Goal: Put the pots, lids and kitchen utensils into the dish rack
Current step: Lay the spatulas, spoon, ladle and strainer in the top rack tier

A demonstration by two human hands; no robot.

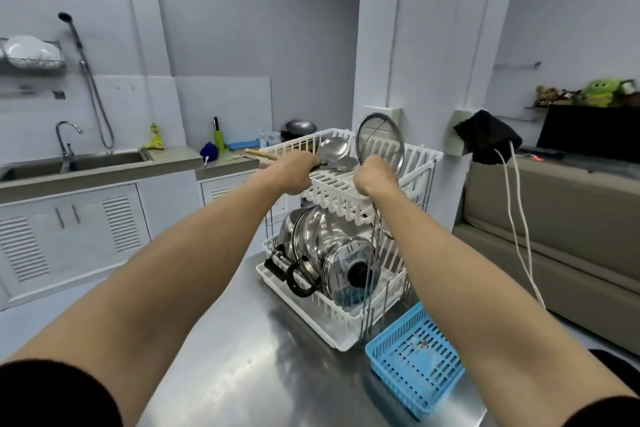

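Now both grips closed: left hand (293,173) on ladle (333,148), right hand (374,174) on lid (380,142).

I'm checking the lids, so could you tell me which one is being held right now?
The lid on the top tier: the right hand grips its lower edge and it stands upright. The other lid leans untouched in the bottom tier.

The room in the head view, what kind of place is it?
Most likely a small home kitchen: a sink with a faucet sits on the left, and a two-tier dish rack stands on a steel table.
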